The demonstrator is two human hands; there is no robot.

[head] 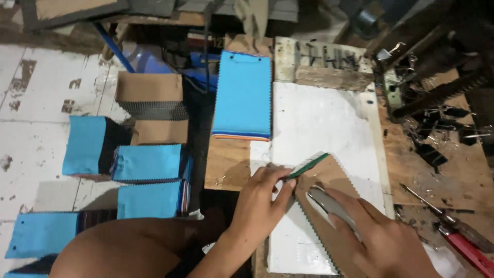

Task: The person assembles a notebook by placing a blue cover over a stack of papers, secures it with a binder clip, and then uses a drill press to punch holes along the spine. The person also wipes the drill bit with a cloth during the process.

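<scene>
Nearest the lens, a bare knee (118, 247) fills the lower left, and both hands reach out past it onto the worktop (437, 175). On the left, the left hand (260, 198) pinches the near end of a thin green strip (307, 166) between thumb and fingertips, holding it down on a brown card (329, 177) with a zigzag-cut edge. Over the same card the right hand (378, 234) is closed around a grey stapler (332, 206) — fingers over the top, its nose pointing up-left toward the strip's held end. The card lies tilted on a white sheet (319, 118) that covers the middle of the worktop; the strip runs along the card's upper left edge.

Beyond the hands, a blue swatch book (242, 95) lies flat, just beside the sheet's left edge and partly on a brown board (226, 162). Further left, on the white-painted floor (36, 113), sit several more blue swatch stacks (149, 162) in a loose column, with a brown-backed stack (152, 108) above them.

To the right, the bare wood is littered with black clips (432, 149) and metal scraps. A red-handled tool (471, 252) lies at the lower right edge, a thin metal rod (422, 201) near it — well apart from the card.
</scene>
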